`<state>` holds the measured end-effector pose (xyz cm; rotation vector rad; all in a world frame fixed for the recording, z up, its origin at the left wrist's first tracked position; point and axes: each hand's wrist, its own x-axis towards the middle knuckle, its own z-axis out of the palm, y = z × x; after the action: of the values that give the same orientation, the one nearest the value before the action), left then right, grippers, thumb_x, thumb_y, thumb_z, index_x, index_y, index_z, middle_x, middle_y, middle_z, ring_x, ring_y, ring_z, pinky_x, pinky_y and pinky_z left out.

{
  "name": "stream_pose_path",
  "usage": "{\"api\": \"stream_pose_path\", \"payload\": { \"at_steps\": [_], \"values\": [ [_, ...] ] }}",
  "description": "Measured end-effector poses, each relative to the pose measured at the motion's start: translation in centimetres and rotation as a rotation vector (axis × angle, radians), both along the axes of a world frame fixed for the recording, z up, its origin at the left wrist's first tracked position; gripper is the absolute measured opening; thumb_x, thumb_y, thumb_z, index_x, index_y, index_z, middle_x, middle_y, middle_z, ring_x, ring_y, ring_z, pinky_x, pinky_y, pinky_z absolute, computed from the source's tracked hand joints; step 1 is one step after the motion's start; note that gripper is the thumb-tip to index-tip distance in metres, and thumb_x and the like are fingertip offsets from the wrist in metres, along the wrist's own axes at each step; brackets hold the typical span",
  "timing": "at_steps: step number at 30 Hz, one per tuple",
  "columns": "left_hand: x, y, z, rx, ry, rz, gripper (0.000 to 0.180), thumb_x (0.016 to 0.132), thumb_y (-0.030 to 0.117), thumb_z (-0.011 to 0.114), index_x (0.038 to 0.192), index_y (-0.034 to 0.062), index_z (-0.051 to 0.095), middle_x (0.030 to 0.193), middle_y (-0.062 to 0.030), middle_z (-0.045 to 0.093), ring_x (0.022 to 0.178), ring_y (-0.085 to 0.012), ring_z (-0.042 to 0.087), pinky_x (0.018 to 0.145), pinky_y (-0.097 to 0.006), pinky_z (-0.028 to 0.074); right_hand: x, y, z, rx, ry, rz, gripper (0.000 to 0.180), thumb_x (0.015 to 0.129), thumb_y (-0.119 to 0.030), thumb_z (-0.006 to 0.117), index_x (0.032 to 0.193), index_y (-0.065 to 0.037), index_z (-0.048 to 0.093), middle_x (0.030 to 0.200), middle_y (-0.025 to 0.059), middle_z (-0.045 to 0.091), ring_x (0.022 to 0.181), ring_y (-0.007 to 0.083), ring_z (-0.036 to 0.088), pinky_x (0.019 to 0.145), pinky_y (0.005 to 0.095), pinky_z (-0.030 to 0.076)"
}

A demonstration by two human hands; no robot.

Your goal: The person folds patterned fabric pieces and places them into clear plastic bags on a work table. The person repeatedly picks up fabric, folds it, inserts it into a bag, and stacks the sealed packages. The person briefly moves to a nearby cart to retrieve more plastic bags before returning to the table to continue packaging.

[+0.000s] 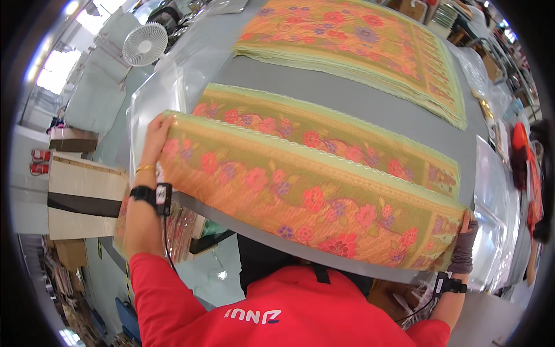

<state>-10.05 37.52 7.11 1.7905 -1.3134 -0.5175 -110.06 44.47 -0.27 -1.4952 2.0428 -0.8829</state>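
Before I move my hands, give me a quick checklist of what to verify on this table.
1. Left grip on the upper left corner of the held floral cloth: ok.
2. Right grip at that cloth's right end: ok, though some fingers are hidden.
3. Far cloth stack apart from the held cloth, with grey table showing between: ok.
4. Patterned strip behind fully visible: not ok, the held cloth covers its near side.
5. That strip being a separate piece: cannot tell.
6. Clear plastic at the right free of the right grip: cannot tell.
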Motion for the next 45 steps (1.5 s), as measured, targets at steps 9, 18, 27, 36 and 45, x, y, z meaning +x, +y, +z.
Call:
{"api": "stream_pose_path", "payload": {
  "at_steps": [9, 18, 27, 36, 45],
  "values": [
    [-1.9, -3.8, -4.7, 0.174, -0.238, -0.043, 0.029, 0.105, 0.028, 0.066, 0.109, 0.0002, 0.072, 0.08, -0.0092, 0.066, 0.072, -0.0209, 0.06, 0.068, -0.039, 0.048, 4.2, -1.5, 0.1, 0.095, 0.035, -0.194, 0.038, 0.116, -0.024, 0.051, 0.135, 0.006, 0.064, 0.12, 0.0214, 0.072, 0.1, 0.0261, 0.067, 0.095, 0.0379, 0.054],
    [-7.7, -3.1, -4.2, 0.024, -0.403, 0.018, 0.028, 0.101, 0.02, 0.069, 0.124, 0.0053, 0.066, 0.093, -0.0159, 0.07, 0.083, -0.0356, 0.069, 0.077, -0.048, 0.054, 4.5, -5.1, 2.7, 0.271, 0.338, -0.161, 0.047, 0.116, -0.037, 0.05, 0.12, 0.006, 0.065, 0.114, 0.0249, 0.072, 0.103, 0.0382, 0.067, 0.09, 0.0426, 0.052],
    [-8.4, 14.0, -1.9, 0.007, -0.561, 0.166, 0.033, 0.095, 0.019, 0.077, 0.12, 0.0019, 0.064, 0.106, -0.0146, 0.062, 0.094, -0.034, 0.064, 0.082, -0.047, 0.053, 39.0, -15.5, 6.9, -0.515, 0.497, 0.903, 0.037, 0.094, -0.011, 0.081, 0.127, -0.003, 0.066, 0.123, 0.0196, 0.068, 0.117, 0.0402, 0.064, 0.103, 0.0483, 0.051],
    [-9.0, 13.7, -3.2, 0.12, -0.633, 0.106, 0.029, 0.086, 0.022, 0.084, 0.091, 0.0011, 0.064, 0.103, -0.0137, 0.058, 0.103, -0.0373, 0.056, 0.087, -0.049, 0.049, 77.2, -26.6, 3.7, -0.581, 0.382, 1.499, 0.05, 0.091, -0.034, 0.083, 0.134, -0.015, 0.066, 0.144, 0.0149, 0.062, 0.122, 0.0401, 0.062, 0.109, 0.0462, 0.05],
    [-1.4, 9.1, 1.9, 0.183, -0.188, 0.199, 0.006, 0.095, 0.007, 0.067, 0.097, 0.004, 0.062, 0.081, 0.0028, 0.058, 0.078, -0.0075, 0.057, 0.071, -0.03, 0.051, 80.2, -26.7, 12.5, -0.08, 0.176, 1.353, 0.018, 0.09, -0.006, 0.071, 0.105, -0.006, 0.061, 0.096, 0.0134, 0.066, 0.092, 0.0333, 0.064, 0.079, 0.0425, 0.054]
  ]
}}
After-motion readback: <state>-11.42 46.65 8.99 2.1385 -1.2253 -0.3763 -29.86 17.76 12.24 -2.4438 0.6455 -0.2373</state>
